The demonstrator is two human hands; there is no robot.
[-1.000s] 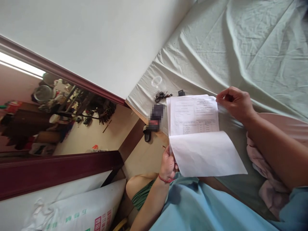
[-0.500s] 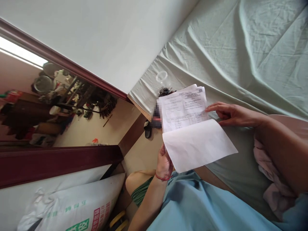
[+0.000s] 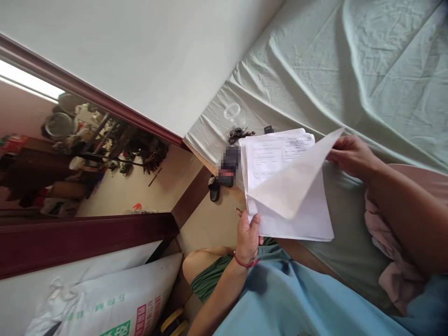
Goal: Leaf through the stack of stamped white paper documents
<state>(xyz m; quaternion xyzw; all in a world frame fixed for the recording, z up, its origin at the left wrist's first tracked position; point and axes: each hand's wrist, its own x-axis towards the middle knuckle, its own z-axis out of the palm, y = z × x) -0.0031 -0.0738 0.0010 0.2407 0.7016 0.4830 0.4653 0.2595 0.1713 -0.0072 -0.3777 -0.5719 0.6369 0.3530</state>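
Note:
My left hand [image 3: 248, 235], with a red string round the wrist, grips a stack of printed papers [image 3: 268, 161] at its lower left corner, thumb on top. My right hand [image 3: 353, 156] pinches the corner of one lifted sheet [image 3: 297, 186] at the stack's right side. That sheet slants across the stack, its blank face showing, and covers part of the print. Under it a white page [image 3: 297, 228] lies flat. Just beyond the stack's top edge are a bunch of keys [image 3: 238, 134] and a small black object [image 3: 268, 129].
A pale green sheet [image 3: 315, 84] covers the bed, where a clear plastic cup [image 3: 233, 112] lies. Pink cloth [image 3: 388, 252] is bunched at the right. A black slipper [image 3: 213, 188] rests on the floor. At lower left stands a white printed sack [image 3: 115, 294], near a dark red door frame [image 3: 87, 238].
My right hand has gone from pointing at the page's right edge to holding a raised sheet corner. The stack has shifted slightly right, and my left thumb now shows on top.

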